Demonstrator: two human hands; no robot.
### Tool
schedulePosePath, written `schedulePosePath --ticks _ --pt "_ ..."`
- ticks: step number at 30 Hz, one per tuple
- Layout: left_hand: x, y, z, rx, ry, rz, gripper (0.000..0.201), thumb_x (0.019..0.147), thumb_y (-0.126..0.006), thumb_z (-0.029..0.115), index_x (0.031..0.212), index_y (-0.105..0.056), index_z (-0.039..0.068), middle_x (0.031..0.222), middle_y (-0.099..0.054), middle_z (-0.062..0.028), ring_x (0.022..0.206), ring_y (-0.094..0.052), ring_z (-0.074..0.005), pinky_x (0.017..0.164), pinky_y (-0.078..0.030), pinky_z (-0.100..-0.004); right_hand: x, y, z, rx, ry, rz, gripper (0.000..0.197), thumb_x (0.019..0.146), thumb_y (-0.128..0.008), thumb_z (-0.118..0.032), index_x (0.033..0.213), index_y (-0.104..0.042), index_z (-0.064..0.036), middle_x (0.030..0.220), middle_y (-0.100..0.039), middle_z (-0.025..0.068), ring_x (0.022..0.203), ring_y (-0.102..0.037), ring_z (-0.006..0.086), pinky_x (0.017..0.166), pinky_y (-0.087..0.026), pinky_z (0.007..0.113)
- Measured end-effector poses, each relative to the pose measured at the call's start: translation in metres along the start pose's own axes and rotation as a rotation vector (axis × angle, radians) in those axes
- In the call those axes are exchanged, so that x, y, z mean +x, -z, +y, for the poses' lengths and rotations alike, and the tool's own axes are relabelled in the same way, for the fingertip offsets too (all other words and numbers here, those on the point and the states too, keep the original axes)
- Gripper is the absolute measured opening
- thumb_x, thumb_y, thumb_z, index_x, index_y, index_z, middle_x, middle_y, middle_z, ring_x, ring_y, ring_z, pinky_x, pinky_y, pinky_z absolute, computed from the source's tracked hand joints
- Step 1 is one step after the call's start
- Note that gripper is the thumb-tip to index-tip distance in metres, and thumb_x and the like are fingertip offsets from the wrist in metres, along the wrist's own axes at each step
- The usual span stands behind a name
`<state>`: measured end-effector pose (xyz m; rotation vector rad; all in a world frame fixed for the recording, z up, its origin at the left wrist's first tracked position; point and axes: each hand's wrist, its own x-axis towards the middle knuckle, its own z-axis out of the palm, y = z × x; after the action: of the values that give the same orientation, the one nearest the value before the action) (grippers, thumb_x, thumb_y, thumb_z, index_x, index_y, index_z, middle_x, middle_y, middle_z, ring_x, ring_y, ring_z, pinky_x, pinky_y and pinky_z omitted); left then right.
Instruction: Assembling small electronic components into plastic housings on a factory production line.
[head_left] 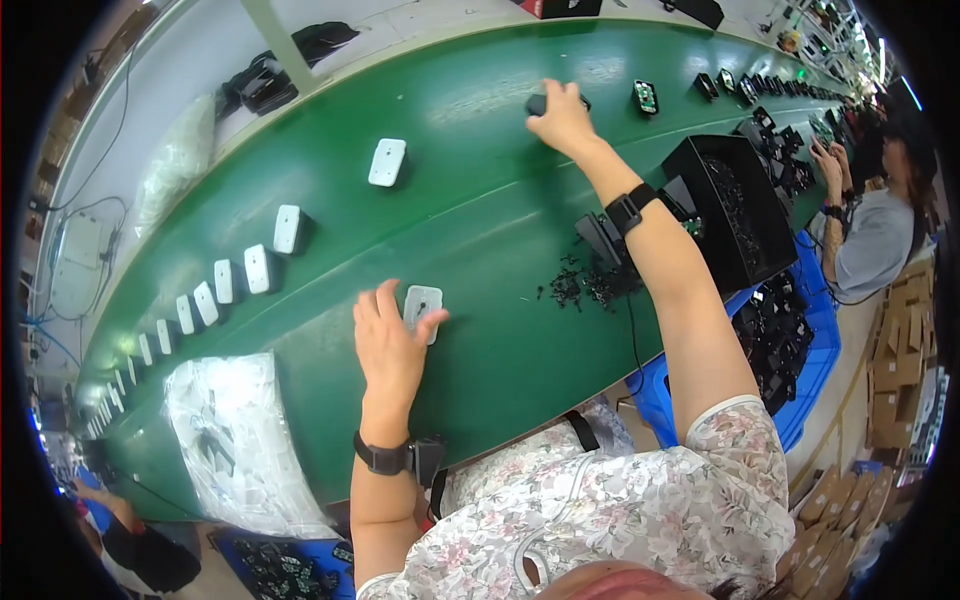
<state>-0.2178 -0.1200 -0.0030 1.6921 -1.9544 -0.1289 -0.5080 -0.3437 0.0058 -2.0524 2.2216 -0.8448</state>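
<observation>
A small white plastic cover (422, 297) lies on the green bench in front of me, a small dark spot inside it. Beside it is my left hand (388, 335), fingers stretched and spread, the thumb lying over the cover's lower right edge; I cannot tell whether it presses on it. My right arm reaches far across the bench. There my right hand (562, 118) has its fingers round a small black casing (538, 104), which they partly hide. Farther right along the same strip lies an open black casing with a green circuit board (645, 97).
White units (387, 162) form a curving row to the left. A plastic bag of white parts (235, 450) lies near left. Loose small black parts (580, 285) and a black bin (700, 240) are at right, above a blue crate (815, 360). A co-worker (875, 230) sits far right.
</observation>
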Motion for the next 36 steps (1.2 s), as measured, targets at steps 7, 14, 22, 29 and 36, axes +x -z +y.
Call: schedulePosePath --ticks 7,14,22,29,36 --pt "-0.005 -0.003 0.012 -0.174 -0.144 -0.142 0.056 0.068 -0.070 -0.002 0.120 -0.048 0.001 0.109 -0.052 -0.0161 0.100 -0.049 -0.0353 0.087 -0.042 -0.0424 -0.099 0.021 -0.028 0.691 0.181 -0.418 0.044 0.072 -0.071 -0.012 0.112 -0.054 -0.0051 0.102 -0.060 0.0084 0.095 -0.058 0.0195 0.085 -0.046 0.032" --pt "0.004 -0.020 0.013 -0.341 -0.290 -0.051 0.052 0.070 -0.067 -0.003 0.118 -0.051 0.003 0.111 -0.057 -0.0146 0.106 -0.051 -0.0335 0.090 -0.042 -0.0416 -0.127 0.043 -0.026 0.373 0.405 -0.210 0.033 0.075 -0.068 -0.009 0.107 -0.062 -0.0030 0.108 -0.062 0.0138 0.102 -0.057 0.0301 0.089 -0.046 0.036" --pt "0.004 -0.012 -0.006 -0.509 -0.190 0.026 0.042 0.079 -0.054 -0.008 0.120 -0.055 0.002 0.116 -0.060 -0.0146 0.108 -0.056 -0.0325 0.091 -0.047 -0.0378 -0.180 0.051 -0.085 0.440 0.637 -0.368 0.035 0.076 -0.068 -0.008 0.111 -0.062 -0.0051 0.110 -0.063 0.0108 0.102 -0.057 0.0290 0.089 -0.046 0.036" --pt "-0.001 0.002 -0.007 -0.476 -0.148 -0.178 0.039 0.079 -0.044 -0.007 0.114 -0.060 0.001 0.118 -0.061 -0.0160 0.108 -0.058 -0.0306 0.092 -0.047 -0.0370 -0.187 0.042 -0.088 0.412 0.682 -0.410 0.035 0.076 -0.067 -0.006 0.110 -0.061 -0.0052 0.109 -0.063 0.0088 0.101 -0.058 0.0276 0.087 -0.047 0.036" --pt "-0.005 0.003 -0.002 -0.334 -0.184 -0.204 0.043 0.078 -0.044 -0.007 0.117 -0.059 0.002 0.126 -0.056 -0.0134 0.114 -0.055 -0.0276 0.096 -0.045 -0.0360 -0.197 0.039 -0.086 0.408 0.732 -0.315 0.037 0.076 -0.066 -0.005 0.112 -0.061 -0.0058 0.111 -0.063 0.0085 0.100 -0.058 0.0270 0.085 -0.049 0.036"
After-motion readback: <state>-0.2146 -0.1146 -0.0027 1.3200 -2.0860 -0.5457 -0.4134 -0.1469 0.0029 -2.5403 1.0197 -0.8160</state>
